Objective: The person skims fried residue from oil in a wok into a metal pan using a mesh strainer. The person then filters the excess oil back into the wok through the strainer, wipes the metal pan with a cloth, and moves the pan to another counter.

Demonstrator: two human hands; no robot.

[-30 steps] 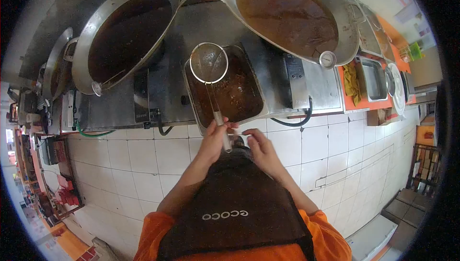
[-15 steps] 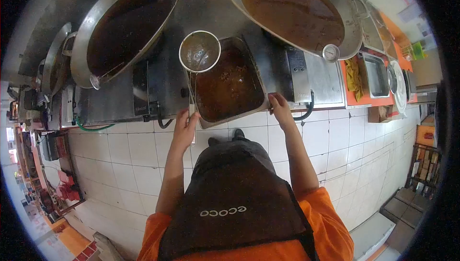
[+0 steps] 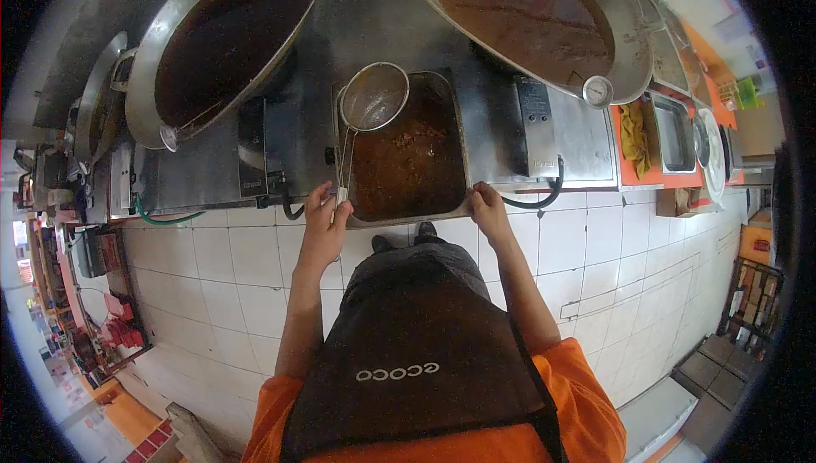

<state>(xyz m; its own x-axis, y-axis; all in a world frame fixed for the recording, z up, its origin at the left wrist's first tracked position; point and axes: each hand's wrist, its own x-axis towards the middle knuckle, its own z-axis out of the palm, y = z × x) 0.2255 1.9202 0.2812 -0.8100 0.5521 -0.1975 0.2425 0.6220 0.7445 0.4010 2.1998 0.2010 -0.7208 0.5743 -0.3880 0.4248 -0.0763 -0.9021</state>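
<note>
My left hand [image 3: 323, 225] is closed around the handle of a round mesh strainer [image 3: 375, 98], close to the tray's front left corner. Whether those fingers also touch the tray cannot be made out. The strainer's bowl hangs over the left back part of a deep metal tray [image 3: 408, 220]. Dark brown liquid with crumbly bits in it [image 3: 418, 133] covers the tray's bottom. On the other side, my right hand [image 3: 490, 213] grips the tray's front right corner, thumb and fingers pressed together on the rim.
Two large pans of brown oil, one left [image 3: 183, 115] and one right [image 3: 633, 72], stand on the steel counter [image 3: 340, 30]. A dial thermometer [image 3: 597, 91] hangs at the right pan's edge. Control boxes [image 3: 535, 123] flank the tray. A yellow cloth [image 3: 633, 140] lies farther right.
The tray has turned from a slant to nearly square with the counter. The strainer's bowl has shifted right and slightly toward me. Both hands keep their grips.
</note>
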